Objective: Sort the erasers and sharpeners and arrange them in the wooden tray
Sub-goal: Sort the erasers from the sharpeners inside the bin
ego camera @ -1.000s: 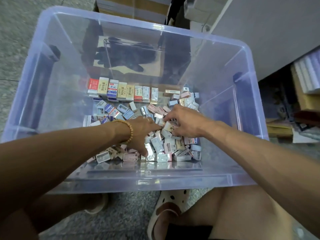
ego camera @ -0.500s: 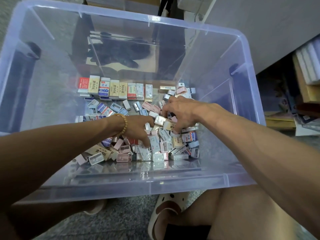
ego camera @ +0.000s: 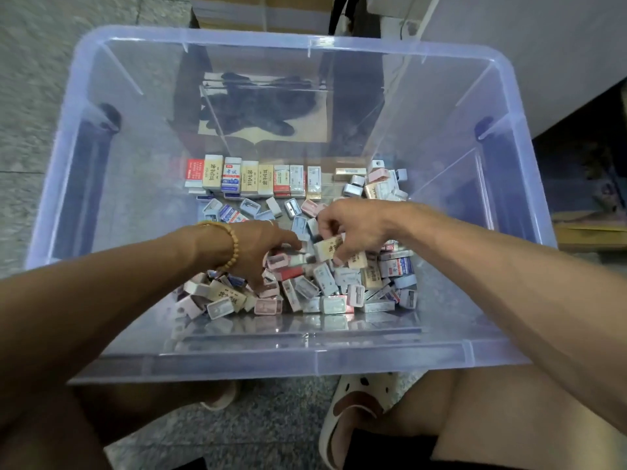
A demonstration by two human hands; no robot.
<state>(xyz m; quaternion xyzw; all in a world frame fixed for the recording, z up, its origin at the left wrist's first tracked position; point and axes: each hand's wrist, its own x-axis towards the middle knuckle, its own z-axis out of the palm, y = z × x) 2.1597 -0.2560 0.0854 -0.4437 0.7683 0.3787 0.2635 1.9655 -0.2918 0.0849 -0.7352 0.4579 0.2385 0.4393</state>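
Both hands reach down into a clear bin (ego camera: 502,205) that stands on the floor. The right hand (ego camera: 356,228) has its fingers curled round a cream eraser (ego camera: 330,247), pinching it just above the pile (ego camera: 305,286) of loose erasers and sharpeners. The left hand (ego camera: 263,247), with a bead bracelet (ego camera: 232,244) at its wrist, lies just left of the right hand, fingers spread loosely down onto the pile and clamped on nothing that shows. Beyond both hands, a row (ego camera: 252,178) of erasers stands side by side on the bin floor. A few sharpeners (ego camera: 251,206) lie between the row and the left hand.
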